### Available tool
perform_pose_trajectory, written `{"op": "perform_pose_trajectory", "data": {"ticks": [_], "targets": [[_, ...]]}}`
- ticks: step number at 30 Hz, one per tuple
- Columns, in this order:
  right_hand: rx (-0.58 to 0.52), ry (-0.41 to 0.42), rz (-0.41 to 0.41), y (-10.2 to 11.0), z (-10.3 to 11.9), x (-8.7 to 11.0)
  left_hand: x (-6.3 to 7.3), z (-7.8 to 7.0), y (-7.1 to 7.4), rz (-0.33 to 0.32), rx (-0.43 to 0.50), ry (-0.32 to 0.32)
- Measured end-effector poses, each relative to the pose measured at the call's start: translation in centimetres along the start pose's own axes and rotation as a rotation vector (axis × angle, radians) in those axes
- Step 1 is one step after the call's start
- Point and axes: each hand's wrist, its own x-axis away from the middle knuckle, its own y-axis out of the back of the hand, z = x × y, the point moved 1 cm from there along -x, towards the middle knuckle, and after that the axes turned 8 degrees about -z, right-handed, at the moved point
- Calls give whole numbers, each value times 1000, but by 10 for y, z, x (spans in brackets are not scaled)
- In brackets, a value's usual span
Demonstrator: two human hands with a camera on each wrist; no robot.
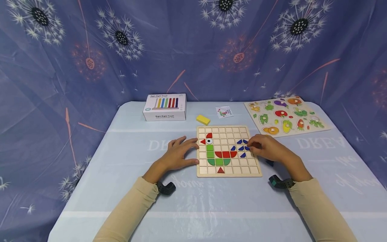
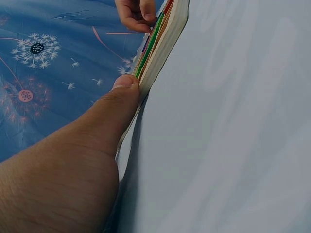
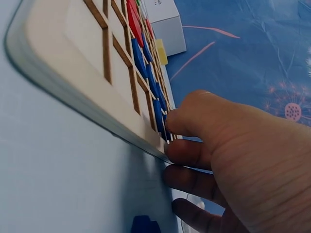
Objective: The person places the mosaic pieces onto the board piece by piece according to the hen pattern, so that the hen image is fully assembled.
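Note:
A square wooden grid board (image 1: 208,170) lies on the table, holding a bird-like figure of coloured flat tiles. My left hand (image 1: 178,155) rests at its left edge, fingers spread; in the left wrist view its thumb (image 2: 127,90) presses the rim. At the right edge, my right hand (image 1: 269,148) has curled fingers, thumb and forefinger at a blue tile (image 1: 247,148) in the tail. More blue tiles (image 1: 243,155) sit nearby. Red tiles (image 1: 226,154) and green tiles (image 1: 210,154) form the body, with a white eye tile (image 1: 209,141) above.
Behind the board are a yellow block (image 1: 203,119), a small picture card (image 1: 224,112) and a white box (image 1: 164,114). A vegetable puzzle board (image 1: 287,116) lies at the back right. Near my right wrist lies a dark blue piece (image 1: 269,162). A patterned curtain (image 1: 181,50) hangs behind the table.

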Motion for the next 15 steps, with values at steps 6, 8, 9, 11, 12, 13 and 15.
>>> {"op": "perform_pose_trajectory", "data": {"ticks": [6,8,9,11,12,13,15], "targets": [[22,-47,-4,5,-1,2,-1,0,1,11,-4,5],[22,-61,-4,8,-2,4,-1,-1,1,15,-4,4],[25,-68,-7,9,-2,6,0,-1,1,16,-2,4],[31,-79,-12,14,-2,9,0,-1,1,13,2,1],[31,-80,-16,16,-2,11,0,-1,0,13,1,2],[37,-83,-18,19,-2,14,0,-1,1,11,3,2],[53,-89,-17,24,-3,20,0,0,1,11,0,4]]}}
